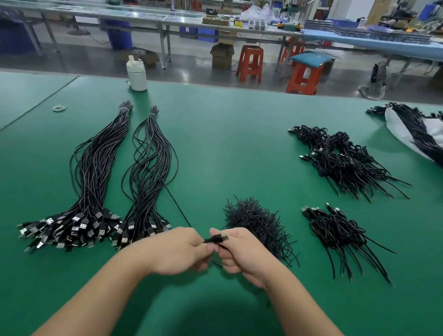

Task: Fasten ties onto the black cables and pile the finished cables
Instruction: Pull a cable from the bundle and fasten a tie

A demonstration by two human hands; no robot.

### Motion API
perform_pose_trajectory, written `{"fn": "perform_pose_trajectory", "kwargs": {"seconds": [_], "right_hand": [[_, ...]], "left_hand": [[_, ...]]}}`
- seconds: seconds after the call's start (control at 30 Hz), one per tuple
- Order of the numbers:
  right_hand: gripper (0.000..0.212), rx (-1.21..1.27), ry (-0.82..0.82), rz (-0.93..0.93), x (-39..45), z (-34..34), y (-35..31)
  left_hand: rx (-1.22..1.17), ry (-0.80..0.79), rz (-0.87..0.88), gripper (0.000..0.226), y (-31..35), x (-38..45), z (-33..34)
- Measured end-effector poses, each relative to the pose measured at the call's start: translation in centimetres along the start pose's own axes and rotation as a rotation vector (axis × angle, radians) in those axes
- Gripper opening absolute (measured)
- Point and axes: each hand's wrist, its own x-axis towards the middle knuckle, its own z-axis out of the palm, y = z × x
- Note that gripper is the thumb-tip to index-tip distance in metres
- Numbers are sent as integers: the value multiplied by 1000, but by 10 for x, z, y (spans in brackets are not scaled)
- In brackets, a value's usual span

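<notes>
I see my left hand [181, 250] and right hand [242, 252], fingers curled, pinching one thin black cable [215, 239] with a plug end, low over the green table [217, 146], just before the tie heap [258, 222].

table [217, 146]: green | cables [94, 172]: black | stool [249, 63]: red | bottle [136, 76]: white

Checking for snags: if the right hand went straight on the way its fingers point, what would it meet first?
The right hand points left, so it would likely meet the left hand first; both already grip the same black cable.
</notes>
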Motion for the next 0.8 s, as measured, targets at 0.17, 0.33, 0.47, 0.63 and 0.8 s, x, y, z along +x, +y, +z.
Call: {"fn": "perform_pose_trajectory", "kwargs": {"seconds": [0.17,0.33,0.47,0.63,0.8], "right_hand": [[43,81,2,-76,-1,8,3],[42,-62,63,-165,-5,12,-3],[34,-500,129,-349,-13,17,-8],[44,-798,257,-467,-10,13,-5],[56,-838,271,-495,-10,20,-9]], "left_hand": [[194,126,93,42,-13,5,2],[275,140,172,23,-21,6,7],[387,113,150,40,-25,11,6],[541,102,103,44,-26,11,14],[388,220,225,44,-25,12,21]]}}
